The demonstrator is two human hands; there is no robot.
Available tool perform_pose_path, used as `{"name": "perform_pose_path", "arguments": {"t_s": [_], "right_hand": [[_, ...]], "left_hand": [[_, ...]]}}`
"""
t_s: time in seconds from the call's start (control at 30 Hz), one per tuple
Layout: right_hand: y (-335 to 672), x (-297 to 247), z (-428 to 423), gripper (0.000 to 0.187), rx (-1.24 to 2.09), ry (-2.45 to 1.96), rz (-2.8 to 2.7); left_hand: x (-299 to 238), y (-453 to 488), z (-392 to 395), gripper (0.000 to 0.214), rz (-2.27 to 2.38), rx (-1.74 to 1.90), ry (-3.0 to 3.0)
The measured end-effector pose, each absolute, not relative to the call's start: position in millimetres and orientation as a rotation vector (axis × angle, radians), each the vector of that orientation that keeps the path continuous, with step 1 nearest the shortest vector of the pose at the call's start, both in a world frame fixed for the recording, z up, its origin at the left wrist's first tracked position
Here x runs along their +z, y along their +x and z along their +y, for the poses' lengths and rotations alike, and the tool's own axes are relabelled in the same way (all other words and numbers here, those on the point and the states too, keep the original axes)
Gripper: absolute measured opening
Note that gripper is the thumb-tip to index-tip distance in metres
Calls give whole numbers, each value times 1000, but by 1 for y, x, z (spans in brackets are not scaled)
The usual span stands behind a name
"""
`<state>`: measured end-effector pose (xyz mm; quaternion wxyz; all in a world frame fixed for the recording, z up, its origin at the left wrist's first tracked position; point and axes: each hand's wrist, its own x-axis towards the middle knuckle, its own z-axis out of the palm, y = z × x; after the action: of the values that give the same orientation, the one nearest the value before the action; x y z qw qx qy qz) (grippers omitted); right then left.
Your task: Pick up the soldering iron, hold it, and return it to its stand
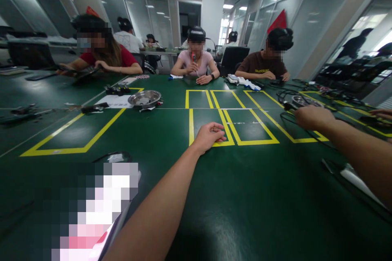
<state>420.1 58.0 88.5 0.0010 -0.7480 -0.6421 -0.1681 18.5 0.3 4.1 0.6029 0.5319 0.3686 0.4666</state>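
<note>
My left hand [211,134] rests on the green table, inside the front edge of a yellow-taped rectangle [191,128]. Its fingers are loosely bent and slightly apart, with nothing seen in them. Farther right, my right hand [314,117] is closed and reaches over the tape. At its fingertips is the dark end of a black cable [288,107], whose exact kind is too small to tell. Just behind that hand stands a small metal bowl [301,100], partly covered by it. Black cables lie tangled around and beyond the bowl.
A steel bowl [144,98] with small items stands left of centre, beside a white paper sheet [114,101] and dark parts. White gloves [245,82] lie at the far side. Several people sit opposite. A blurred-out device or screen [104,208] is at lower left.
</note>
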Motion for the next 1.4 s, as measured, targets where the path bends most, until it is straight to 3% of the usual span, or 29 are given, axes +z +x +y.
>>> {"name": "perform_pose_path", "arguments": {"t_s": [0.1,0.27,0.63,0.8,0.9,1.17,1.4], "right_hand": [[417,76,50,13,-282,-2409,-2280],[412,70,46,20,-207,-2423,-2423],[412,93,30,7,-212,-2357,-2407],[376,89,28,28,-154,-2153,-2387],[341,77,31,31,110,-2055,-2216],[239,36,-2,43,1207,-1363,-1442],[205,16,-47,43,1545,-1054,-1240]], "left_hand": [[6,19,0,19,853,1056,1254],[1,19,4,16,841,1072,1261],[2,20,4,20,850,1051,1304],[6,19,0,27,847,966,1396],[8,17,-2,33,878,958,1418],[1,17,7,38,888,1137,1159],[2,20,6,44,871,1188,1079]]}}
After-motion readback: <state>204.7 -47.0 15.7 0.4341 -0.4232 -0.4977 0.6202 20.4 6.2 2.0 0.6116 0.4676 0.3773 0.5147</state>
